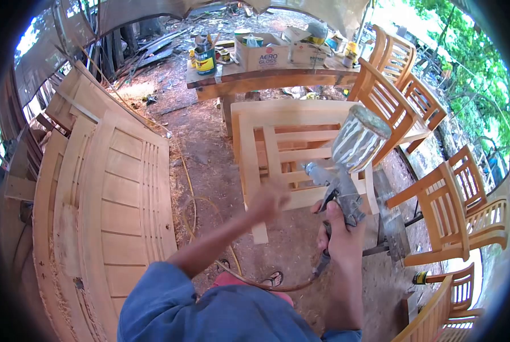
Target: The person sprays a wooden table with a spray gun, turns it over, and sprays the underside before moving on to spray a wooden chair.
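Note:
My right hand (344, 233) is wrapped around the handle of a paint spray gun (346, 196). A paint-streaked cup (360, 138) sits on top of the gun, tilted to the right. From the bottom of the handle an air hose (292, 286) runs off to the left. In front of me lies a slatted wooden frame (295, 115) of pale, bare-looking wood. My left hand (269, 200) is over the near part of this frame, its fingers smeared by motion. Whether it touches the wood is hidden by the blur.
Wooden panels (121, 208) lean along the left. Several slat-backed chairs (437, 214) stand on the right. At the back, a bench (278, 77) carries a paint can (205, 61) and cardboard boxes (260, 56). Hose loops (189, 214) lie on the dirt floor.

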The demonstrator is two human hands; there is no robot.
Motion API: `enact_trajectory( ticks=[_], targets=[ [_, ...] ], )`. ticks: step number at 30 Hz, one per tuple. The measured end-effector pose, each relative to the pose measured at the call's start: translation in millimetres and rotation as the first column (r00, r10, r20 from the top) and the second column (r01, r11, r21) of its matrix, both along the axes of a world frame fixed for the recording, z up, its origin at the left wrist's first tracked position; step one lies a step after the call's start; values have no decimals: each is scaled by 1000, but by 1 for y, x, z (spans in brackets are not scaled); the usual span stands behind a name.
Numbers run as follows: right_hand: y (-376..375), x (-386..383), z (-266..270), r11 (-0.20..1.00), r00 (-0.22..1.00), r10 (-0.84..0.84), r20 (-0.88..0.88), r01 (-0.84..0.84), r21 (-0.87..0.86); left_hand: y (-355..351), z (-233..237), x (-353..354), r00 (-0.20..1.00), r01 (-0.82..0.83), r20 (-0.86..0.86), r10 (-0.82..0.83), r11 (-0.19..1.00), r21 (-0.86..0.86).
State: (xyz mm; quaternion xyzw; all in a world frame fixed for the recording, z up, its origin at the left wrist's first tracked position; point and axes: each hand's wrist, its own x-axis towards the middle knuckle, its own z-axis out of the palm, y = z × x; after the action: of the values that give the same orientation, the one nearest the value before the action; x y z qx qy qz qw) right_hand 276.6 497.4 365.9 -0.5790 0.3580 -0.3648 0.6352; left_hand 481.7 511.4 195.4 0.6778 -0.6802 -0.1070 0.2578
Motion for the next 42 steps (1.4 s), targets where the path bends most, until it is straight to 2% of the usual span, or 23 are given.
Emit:
enact_trajectory(
  ticks=[1,2,3,5,7,9,10,12,13,14,16,17,20,22,25,28,30,33,36,39,42],
  targets=[
    [2,5,10,1000,1000,1,12,-1,-21,30,-23,-32,920,-37,-391,-21,989,-141],
    [4,11,21,999,1000,-1,22,2,-39,64,-13,-53,842,90,-527,-116,993,-74],
    [6,18,31,998,1000,-3,31,5,-57,93,-34,-60,700,323,-703,-128,934,150],
    [1,26,52,993,998,-58,-2,58,-105,145,-52,-58,613,593,-765,-195,754,283],
    [-6,31,74,984,994,-87,-69,75,-164,194,-49,-35,890,313,-442,-113,857,410],
    [-12,36,96,971,981,-89,-175,46,-237,245,-96,6,954,119,-300,5,911,394],
    [-13,41,100,966,974,-56,-218,-2,-260,275,-117,26,976,5,-206,65,947,321],
    [-12,51,107,949,954,2,-301,-97,-299,337,-191,63,972,-235,95,215,907,349],
    [3,69,110,937,973,-39,-227,-44,-348,352,-198,79,961,-278,125,248,869,409],
    [8,77,110,929,957,-7,-289,-101,-356,362,-199,87,948,-318,157,276,825,468],
    [14,91,108,906,909,50,-413,-216,-365,366,-201,89,933,-353,106,343,825,441],
    [10,101,99,754,889,-43,-456,-270,-598,366,-198,90,924,-372,79,375,824,427],
    [34,122,118,761,786,-223,-577,-229,-607,348,-187,77,907,-410,58,417,844,345],
    [38,129,123,692,787,-306,-535,-201,-693,341,-179,74,909,-407,28,416,872,271],
    [66,143,143,603,791,-295,-536,-281,-746,335,-176,77,924,-377,39,380,894,244],
    [67,149,145,635,752,-282,-595,-318,-704,332,-177,87,945,-317,15,327,902,294],
    [46,153,126,693,717,-350,-603,-235,-682,333,-174,93,950,-293,-11,313,902,316],
    [35,154,115,689,782,-410,-470,-72,-721,336,-169,106,945,-305,-21,327,903,302],
    [38,151,126,749,842,-246,-479,-149,-646,347,-181,124,940,-326,6,341,894,306],
    [49,155,138,884,781,-95,-618,-220,-413,348,-177,133,949,-306,37,313,887,346],
    [40,158,118,702,819,-185,-543,-276,-656,348,-179,136,954,-289,13,301,901,323]
  ],
)
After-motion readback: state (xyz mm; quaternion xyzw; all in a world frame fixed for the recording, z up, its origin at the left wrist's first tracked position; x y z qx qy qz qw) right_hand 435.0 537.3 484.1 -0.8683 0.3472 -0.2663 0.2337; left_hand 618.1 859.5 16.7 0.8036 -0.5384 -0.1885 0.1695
